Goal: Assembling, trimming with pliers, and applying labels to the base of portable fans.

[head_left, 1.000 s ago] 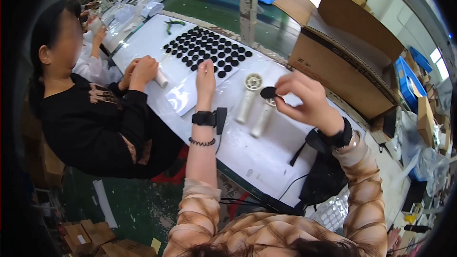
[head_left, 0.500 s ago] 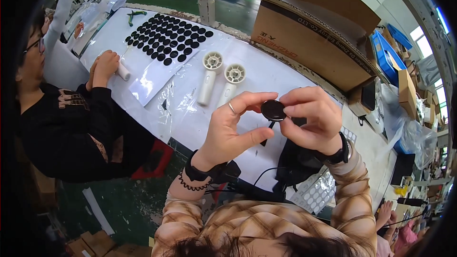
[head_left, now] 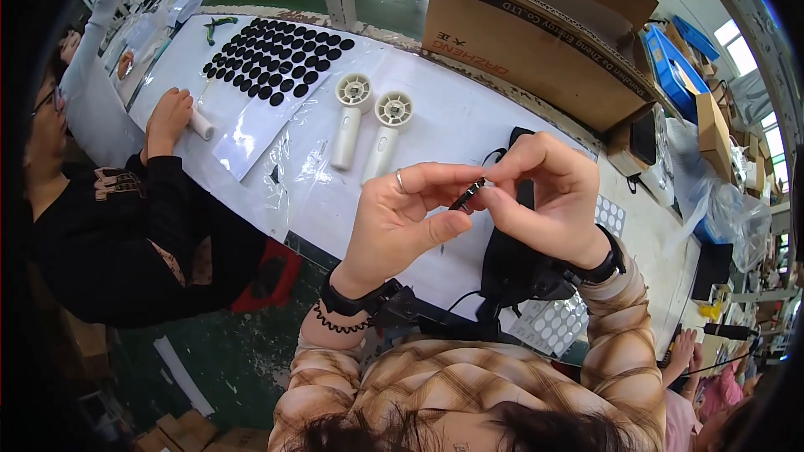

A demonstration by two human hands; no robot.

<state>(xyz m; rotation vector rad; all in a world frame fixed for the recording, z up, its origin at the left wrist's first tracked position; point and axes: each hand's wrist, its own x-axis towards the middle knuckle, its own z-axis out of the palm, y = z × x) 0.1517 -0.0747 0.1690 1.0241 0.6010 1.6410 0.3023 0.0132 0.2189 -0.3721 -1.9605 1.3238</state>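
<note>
A small round black disc (head_left: 467, 194) is held up over the table, turned almost edge-on. My left hand (head_left: 398, 222) grips it between thumb and fingers. The closed fingertips of my right hand (head_left: 544, 197) pinch at its upper edge; whether they also hold something small there is too fine to see. Beyond my left hand, two white handheld fans (head_left: 345, 136) (head_left: 390, 121) lie side by side, their round heads pointing away from me. Many similar black discs (head_left: 289, 57) lie in rows on a white sheet farther left.
A big cardboard box (head_left: 519, 50) stands at the back right. Under my right hand lies a black cloth-like item (head_left: 511, 272) with cords, near sheets of round white stickers (head_left: 553, 328). At left sits a co-worker (head_left: 126, 234), hands on a white cylinder (head_left: 202, 125); green-handled pliers (head_left: 219, 28) lie beyond.
The disc has turned from showing its broad face to nearly edge-on. My right fingers have shifted to its upper edge. The whole view has swung slightly.
</note>
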